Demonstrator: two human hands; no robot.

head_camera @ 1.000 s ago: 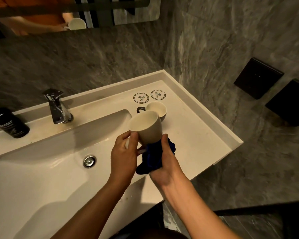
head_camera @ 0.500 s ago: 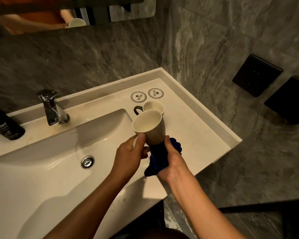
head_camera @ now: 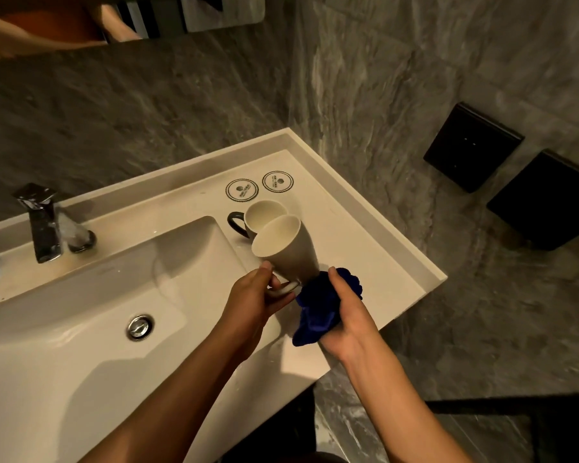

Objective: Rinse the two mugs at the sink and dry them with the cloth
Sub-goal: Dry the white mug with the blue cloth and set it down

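Looking down, head view: a person's two bare hands work over the right side of a white sink, the landmark for every place below.
Left hand: just past the basin's right edge, fingers curled and clamped on the handle of the pale mug, thumb tip against the mug's wall.
Pale mug: held in the air above the sink's flat right counter, tilted so its open mouth faces up and towards the basin; its base points down to the right into the cloth.
Right hand: over the counter near the sink's front edge, fingers closed around a bunched blue cloth, thumb lying over the top of the bundle.
Blue cloth: pressed against the base of the pale mug, touching it; a loose end hangs below the palm.
Second mug: stands upright on the counter behind the held mug, dark handle turned towards the basin; its front rim is covered by the held mug, so whether the two touch cannot be told.
Coasters: two round printed discs lie flat side by side at the back of the counter, just behind the second mug.
Tap: chrome, on the sink's back ledge, left of the basin's middle.
Drain: round metal plug in the basin floor.
Wall: grey marbled stone to the right of the sink, with two black plates mounted on it, well apart from the counter.
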